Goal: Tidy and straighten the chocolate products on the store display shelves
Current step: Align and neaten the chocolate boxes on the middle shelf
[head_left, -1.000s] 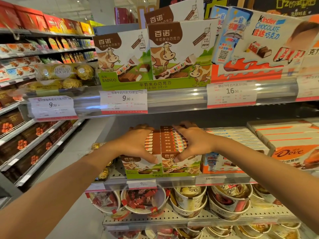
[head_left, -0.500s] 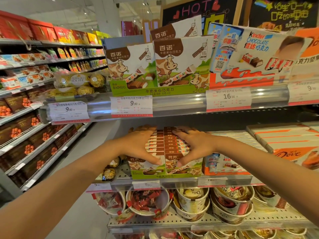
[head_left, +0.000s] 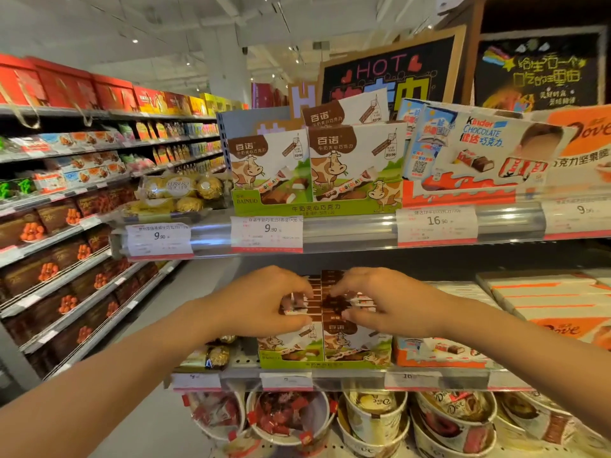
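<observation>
L hand (head_left: 264,302) + R hand (head_left: 380,304) have shifted from flat on the pack tops to fingers curled, pinching choc packs (head_left: 317,304) under the fingertips, mid shelf (head_left: 357,375). Judged: now squaring rows.
</observation>
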